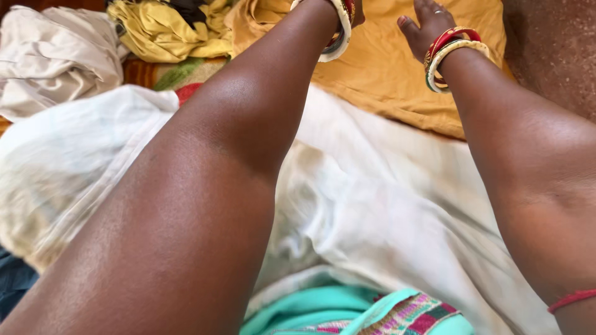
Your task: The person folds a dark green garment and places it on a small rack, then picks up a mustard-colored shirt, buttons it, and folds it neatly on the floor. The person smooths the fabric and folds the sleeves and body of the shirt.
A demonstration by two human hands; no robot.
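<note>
Both my arms reach forward over a pile of clothes. My right hand (pixel 423 25) lies flat on a mustard-yellow cloth (pixel 379 68) at the top, fingers spread, with red and white bangles on the wrist. My left hand is cut off by the top edge; only its wrist with white and red bangles (pixel 338 28) shows above the same yellow cloth. A white cloth (pixel 385 205) spreads beneath both forearms.
A cream garment (pixel 49 56) and a crumpled yellow-green garment (pixel 167 31) lie at the back left. A turquoise cloth with a patterned border (pixel 372 310) sits at the bottom. Brown floor (pixel 552 43) shows at the upper right.
</note>
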